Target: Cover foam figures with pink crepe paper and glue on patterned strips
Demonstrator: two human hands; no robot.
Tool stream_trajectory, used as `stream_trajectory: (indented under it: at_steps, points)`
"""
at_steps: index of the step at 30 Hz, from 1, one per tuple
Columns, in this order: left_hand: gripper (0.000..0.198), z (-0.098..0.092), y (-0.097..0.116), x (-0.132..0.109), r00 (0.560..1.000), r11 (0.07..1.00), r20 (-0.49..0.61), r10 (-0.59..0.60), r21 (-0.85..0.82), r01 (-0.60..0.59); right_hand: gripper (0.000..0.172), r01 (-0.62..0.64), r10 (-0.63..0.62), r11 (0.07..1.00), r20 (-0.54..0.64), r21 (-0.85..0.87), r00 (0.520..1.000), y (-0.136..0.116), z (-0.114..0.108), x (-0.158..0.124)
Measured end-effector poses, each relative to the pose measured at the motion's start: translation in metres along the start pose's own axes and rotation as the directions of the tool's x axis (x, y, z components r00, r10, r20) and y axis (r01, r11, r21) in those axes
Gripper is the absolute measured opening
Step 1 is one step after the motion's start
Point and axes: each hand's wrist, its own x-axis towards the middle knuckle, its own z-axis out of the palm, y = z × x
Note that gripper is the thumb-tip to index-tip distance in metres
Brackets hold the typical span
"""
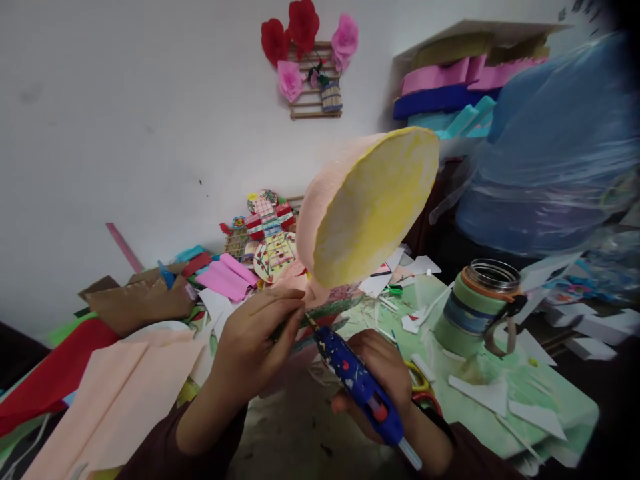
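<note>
My right hand [385,367] is wrapped around a blue hot glue gun [357,383] spotted with paint or glue. A clear glue stick [410,453] sticks out of its rear end. The gun's nozzle points up and left, close to the fingertips of my left hand [263,333]. Those fingers are pinched together beside the lower end of a large papercraft shape [373,210], with pale pink sides and a yellow-and-white oval face. What they grip is mostly hidden. Just right of the fingertips runs a green strip [333,305].
A green thermos cup [473,310] stands on the light green table [565,400] amid white scraps [480,393]. Scissors [423,380] lie by my right hand. Peach paper [125,393] and a cardboard box [137,303] are at left. Paper flowers [303,27] hang on the wall.
</note>
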Motion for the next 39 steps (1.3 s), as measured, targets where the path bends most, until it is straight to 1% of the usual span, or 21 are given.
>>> stream_trajectory:
  at_steps: [5,13,18,26,39]
  points:
    - [0.013,0.001,0.000,0.000,0.998,0.997,0.007,-0.067,0.025,0.067,0.051,-0.055,0.056,0.997,0.017,-0.061,0.998,0.001,-0.008,0.000]
    - [0.011,0.003,0.001,0.000,0.995,0.994,0.000,-0.102,0.029,0.102,0.046,-0.080,0.091,0.983,0.061,-0.164,0.994,0.002,-0.012,0.003]
    - [0.012,0.004,0.002,-0.001,0.995,0.995,-0.023,-0.097,0.013,0.098,0.044,-0.110,0.129,0.972,0.082,-0.206,0.988,0.001,-0.016,0.005]
    - [0.013,0.005,-0.001,-0.004,0.997,0.997,-0.031,-0.072,0.021,0.073,0.042,-0.109,0.130,0.971,0.087,-0.211,0.988,-0.001,-0.017,0.007]
    - [0.015,0.005,-0.001,-0.003,0.997,0.998,-0.042,-0.058,0.018,0.059,0.046,-0.126,0.158,0.961,0.113,-0.246,0.981,-0.007,-0.021,0.011]
